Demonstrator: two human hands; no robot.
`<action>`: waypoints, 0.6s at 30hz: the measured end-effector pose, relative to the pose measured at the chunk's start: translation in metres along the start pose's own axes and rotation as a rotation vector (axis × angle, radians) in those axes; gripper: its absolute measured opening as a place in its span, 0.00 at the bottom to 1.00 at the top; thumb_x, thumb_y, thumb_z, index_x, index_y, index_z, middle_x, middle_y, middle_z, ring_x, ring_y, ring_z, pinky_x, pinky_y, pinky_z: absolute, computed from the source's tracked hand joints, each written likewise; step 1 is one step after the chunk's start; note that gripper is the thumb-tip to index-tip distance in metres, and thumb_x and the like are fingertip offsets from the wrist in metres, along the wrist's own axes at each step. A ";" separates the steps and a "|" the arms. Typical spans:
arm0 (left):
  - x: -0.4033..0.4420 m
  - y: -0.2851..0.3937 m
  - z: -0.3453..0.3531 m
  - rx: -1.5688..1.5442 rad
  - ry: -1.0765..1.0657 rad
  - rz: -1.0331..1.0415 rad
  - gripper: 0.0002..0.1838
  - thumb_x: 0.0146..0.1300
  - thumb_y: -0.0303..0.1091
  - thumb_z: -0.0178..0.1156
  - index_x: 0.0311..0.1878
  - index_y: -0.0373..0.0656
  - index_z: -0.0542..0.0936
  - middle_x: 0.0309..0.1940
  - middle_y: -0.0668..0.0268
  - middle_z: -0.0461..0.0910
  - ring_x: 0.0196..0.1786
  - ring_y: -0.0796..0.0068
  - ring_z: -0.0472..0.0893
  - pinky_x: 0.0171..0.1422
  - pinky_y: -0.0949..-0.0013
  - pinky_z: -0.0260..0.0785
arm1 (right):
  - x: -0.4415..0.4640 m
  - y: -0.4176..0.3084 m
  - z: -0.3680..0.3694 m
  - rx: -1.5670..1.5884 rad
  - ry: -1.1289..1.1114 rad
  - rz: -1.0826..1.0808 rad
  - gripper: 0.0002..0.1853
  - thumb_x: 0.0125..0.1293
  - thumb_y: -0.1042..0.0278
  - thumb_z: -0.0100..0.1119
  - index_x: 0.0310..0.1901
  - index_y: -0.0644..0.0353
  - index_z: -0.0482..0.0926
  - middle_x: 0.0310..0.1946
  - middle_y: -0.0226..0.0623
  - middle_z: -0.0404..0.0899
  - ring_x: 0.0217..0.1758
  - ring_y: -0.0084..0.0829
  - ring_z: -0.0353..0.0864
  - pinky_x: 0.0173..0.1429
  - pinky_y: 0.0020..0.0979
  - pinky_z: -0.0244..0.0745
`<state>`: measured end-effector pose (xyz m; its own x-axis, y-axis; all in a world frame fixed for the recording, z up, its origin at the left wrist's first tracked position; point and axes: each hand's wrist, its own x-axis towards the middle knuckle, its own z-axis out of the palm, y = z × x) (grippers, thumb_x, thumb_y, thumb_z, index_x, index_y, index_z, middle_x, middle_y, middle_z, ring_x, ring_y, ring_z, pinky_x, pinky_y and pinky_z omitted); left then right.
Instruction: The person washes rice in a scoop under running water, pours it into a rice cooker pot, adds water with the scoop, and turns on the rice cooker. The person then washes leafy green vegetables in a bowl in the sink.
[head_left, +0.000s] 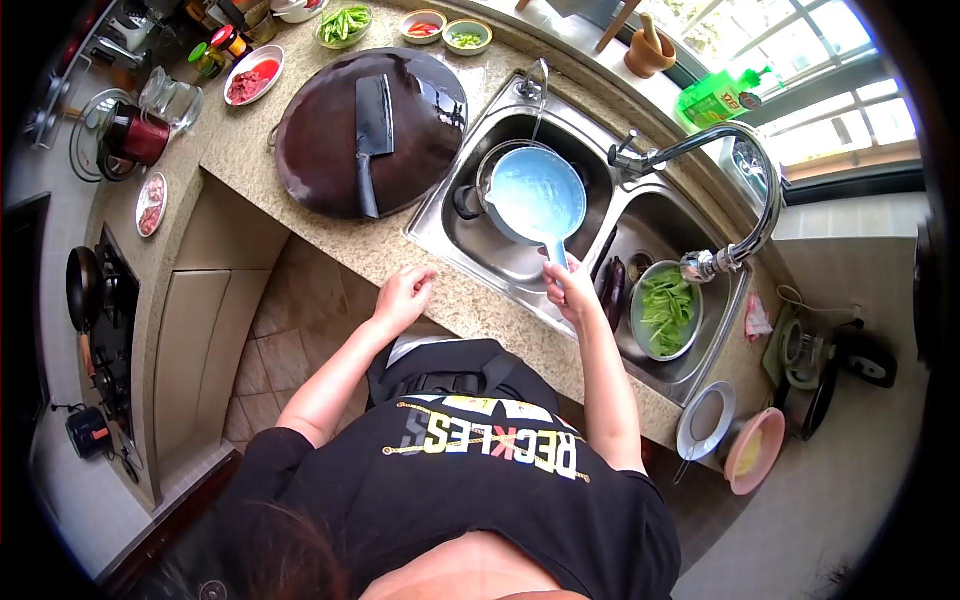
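Observation:
My right hand point(569, 287) grips the handle of a light blue water dipper point(537, 195). The dipper's bowl looks wet inside, with water in it, and is over a pot with a dark handle point(467, 203) in the left sink basin point(470, 240); the bowl hides most of the pot. My left hand point(406, 297) is at the counter's front edge, fingers curled in with nothing seen in them. In the right basin lie dark purple eggplants point(613, 287), beside a bowl of green leaves point(668, 310).
A cleaver point(374, 140) rests on a round dark board point(310, 150) left of the sink. A chrome faucet point(770, 190) arches over the right basin. Plates of meat point(254, 75) and bowls of cut vegetables point(343, 26) stand behind. A strainer point(706, 422) and pink bowl point(753, 450) sit at right.

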<state>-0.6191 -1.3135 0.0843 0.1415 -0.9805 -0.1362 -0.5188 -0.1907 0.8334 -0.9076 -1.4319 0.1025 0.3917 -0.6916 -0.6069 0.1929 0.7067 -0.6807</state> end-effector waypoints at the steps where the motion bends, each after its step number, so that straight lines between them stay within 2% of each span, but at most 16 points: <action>1: 0.000 0.000 -0.001 0.002 -0.001 0.007 0.11 0.56 0.29 0.56 0.42 0.40 0.80 0.30 0.61 0.78 0.31 0.69 0.78 0.38 0.69 0.71 | -0.001 0.000 0.001 0.002 0.005 0.001 0.17 0.60 0.75 0.57 0.51 0.64 0.71 0.21 0.28 0.67 0.12 0.14 0.58 0.15 0.17 0.49; 7: -0.003 -0.001 -0.001 0.030 -0.007 0.055 0.11 0.55 0.29 0.56 0.42 0.42 0.80 0.29 0.61 0.77 0.30 0.69 0.78 0.37 0.68 0.70 | 0.000 -0.005 0.013 0.006 -0.055 -0.013 0.16 0.60 0.74 0.57 0.50 0.64 0.71 0.22 0.28 0.68 0.14 0.14 0.59 0.16 0.16 0.50; 12: -0.010 -0.001 0.000 -0.082 0.002 0.051 0.12 0.56 0.27 0.55 0.44 0.37 0.80 0.33 0.58 0.78 0.33 0.69 0.78 0.39 0.70 0.71 | 0.020 -0.011 0.020 -0.010 -0.073 -0.008 0.14 0.60 0.74 0.57 0.48 0.63 0.71 0.22 0.27 0.68 0.14 0.13 0.59 0.16 0.16 0.49; 15: -0.016 -0.001 -0.001 -0.104 -0.031 0.056 0.13 0.58 0.25 0.54 0.46 0.37 0.79 0.36 0.61 0.76 0.37 0.74 0.78 0.42 0.74 0.71 | 0.029 -0.017 0.028 0.000 -0.097 -0.001 0.14 0.61 0.74 0.56 0.48 0.62 0.71 0.22 0.27 0.68 0.14 0.13 0.58 0.16 0.16 0.49; 18: -0.024 -0.001 -0.004 -0.111 -0.025 0.058 0.13 0.58 0.24 0.54 0.47 0.37 0.79 0.37 0.60 0.77 0.38 0.74 0.78 0.42 0.74 0.71 | 0.033 -0.023 0.034 0.011 -0.132 -0.003 0.13 0.61 0.74 0.56 0.49 0.62 0.72 0.21 0.26 0.67 0.14 0.13 0.57 0.16 0.16 0.49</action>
<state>-0.6190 -1.2893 0.0892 0.0923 -0.9909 -0.0982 -0.4284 -0.1285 0.8944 -0.8687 -1.4661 0.1120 0.5061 -0.6682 -0.5453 0.2037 0.7070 -0.6772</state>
